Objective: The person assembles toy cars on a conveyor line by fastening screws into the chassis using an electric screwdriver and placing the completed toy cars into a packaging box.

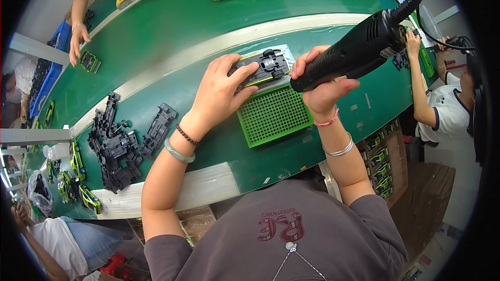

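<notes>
Pressing down on a toy car [262,66] turned belly-up, my left hand [221,91] lies with fingers spread over its rear end, hiding that part; the black underside, wheels and lime-green trim show past my fingertips. The car sits on a pale tray near the middle of the counter [172,36], at the far edge of a green perforated mat [273,114]. Toward the counter's left edge lies a heap of black chassis parts [117,143], too tangled to tell apart. Beyond it, yellow-green cars [78,162] are partly cut off at the near left corner. My right hand [320,86] is closed around a black electric screwdriver [359,49]; its tip is hidden behind my fingers and its cable runs out of view.
</notes>
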Action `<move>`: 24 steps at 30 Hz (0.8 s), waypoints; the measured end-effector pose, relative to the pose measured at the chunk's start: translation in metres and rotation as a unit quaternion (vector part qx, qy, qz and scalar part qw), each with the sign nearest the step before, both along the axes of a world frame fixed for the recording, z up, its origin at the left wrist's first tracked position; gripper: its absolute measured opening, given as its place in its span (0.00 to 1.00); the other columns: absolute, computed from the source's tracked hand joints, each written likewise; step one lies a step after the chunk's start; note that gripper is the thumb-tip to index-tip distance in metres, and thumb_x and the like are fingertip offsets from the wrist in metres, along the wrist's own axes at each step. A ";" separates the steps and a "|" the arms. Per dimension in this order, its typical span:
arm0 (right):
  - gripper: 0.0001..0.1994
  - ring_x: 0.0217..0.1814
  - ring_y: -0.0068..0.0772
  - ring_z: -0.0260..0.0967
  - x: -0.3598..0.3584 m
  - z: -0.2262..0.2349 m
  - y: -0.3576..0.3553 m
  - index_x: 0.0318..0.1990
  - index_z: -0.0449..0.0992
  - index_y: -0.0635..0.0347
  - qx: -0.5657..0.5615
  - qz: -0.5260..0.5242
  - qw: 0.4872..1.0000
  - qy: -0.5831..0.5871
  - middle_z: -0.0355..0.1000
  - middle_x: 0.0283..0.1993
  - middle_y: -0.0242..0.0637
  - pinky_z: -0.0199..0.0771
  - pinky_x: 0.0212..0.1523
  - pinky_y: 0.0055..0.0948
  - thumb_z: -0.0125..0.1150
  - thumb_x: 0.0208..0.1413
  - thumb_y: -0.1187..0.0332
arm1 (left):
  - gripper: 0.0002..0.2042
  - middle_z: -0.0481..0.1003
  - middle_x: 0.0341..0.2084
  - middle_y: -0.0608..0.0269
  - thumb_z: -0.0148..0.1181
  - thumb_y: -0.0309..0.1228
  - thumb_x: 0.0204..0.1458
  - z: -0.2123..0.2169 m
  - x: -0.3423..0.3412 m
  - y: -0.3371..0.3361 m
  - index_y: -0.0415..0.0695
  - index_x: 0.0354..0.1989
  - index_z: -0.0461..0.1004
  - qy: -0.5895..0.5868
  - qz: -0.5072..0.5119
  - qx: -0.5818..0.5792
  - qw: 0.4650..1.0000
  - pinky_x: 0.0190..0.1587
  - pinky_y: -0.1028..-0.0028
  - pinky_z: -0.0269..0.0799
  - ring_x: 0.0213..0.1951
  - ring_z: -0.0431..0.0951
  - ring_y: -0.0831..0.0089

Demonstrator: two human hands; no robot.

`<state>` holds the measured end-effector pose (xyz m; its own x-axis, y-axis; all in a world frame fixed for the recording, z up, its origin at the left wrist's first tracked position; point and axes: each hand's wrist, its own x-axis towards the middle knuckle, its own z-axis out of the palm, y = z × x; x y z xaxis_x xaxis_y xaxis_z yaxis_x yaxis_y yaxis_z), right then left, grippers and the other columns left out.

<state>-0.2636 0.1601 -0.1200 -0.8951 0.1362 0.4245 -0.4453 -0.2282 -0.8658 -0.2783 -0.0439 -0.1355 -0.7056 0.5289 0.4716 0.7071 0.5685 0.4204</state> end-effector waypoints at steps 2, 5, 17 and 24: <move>0.47 0.21 0.31 0.65 -0.001 -0.001 0.000 0.33 0.63 0.62 -0.001 -0.001 1.000 0.001 0.64 0.19 0.38 0.69 0.25 0.27 0.33 0.32 0.19 | 0.22 0.67 0.46 0.47 0.65 0.33 0.42 0.000 -0.001 0.000 0.48 0.49 0.70 -0.002 0.000 0.001 1.000 0.50 0.60 0.65 0.48 0.67 0.50; 0.46 0.21 0.31 0.65 -0.002 -0.002 0.001 0.33 0.63 0.62 -0.007 -0.004 1.000 0.001 0.64 0.20 0.37 0.69 0.25 0.27 0.33 0.33 0.19 | 0.22 0.67 0.46 0.47 0.65 0.33 0.42 0.000 -0.001 0.000 0.48 0.49 0.70 0.000 0.001 0.000 1.000 0.50 0.61 0.65 0.48 0.67 0.51; 0.47 0.23 0.29 0.64 -0.002 -0.003 -0.002 0.35 0.63 0.62 0.023 0.003 1.000 -0.006 0.64 0.21 0.37 0.68 0.26 0.27 0.36 0.31 0.19 | 0.22 0.67 0.46 0.47 0.64 0.32 0.42 0.000 0.000 0.000 0.47 0.48 0.70 0.002 -0.003 -0.001 1.000 0.50 0.61 0.65 0.48 0.67 0.50; 0.49 0.22 0.31 0.64 0.000 0.021 0.002 0.33 0.64 0.64 0.008 -0.004 1.000 0.005 0.65 0.21 0.39 0.68 0.26 0.29 0.33 0.31 0.18 | 0.20 0.67 0.43 0.49 0.64 0.33 0.41 -0.003 0.000 0.000 0.48 0.46 0.70 0.026 -0.002 0.014 1.000 0.48 0.60 0.65 0.45 0.68 0.52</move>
<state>-0.2637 0.1617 -0.0990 -0.8897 0.1360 0.4358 -0.4558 -0.2114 -0.8646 -0.2788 -0.0438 -0.1380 -0.6775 0.5187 0.5215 0.7309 0.5539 0.3987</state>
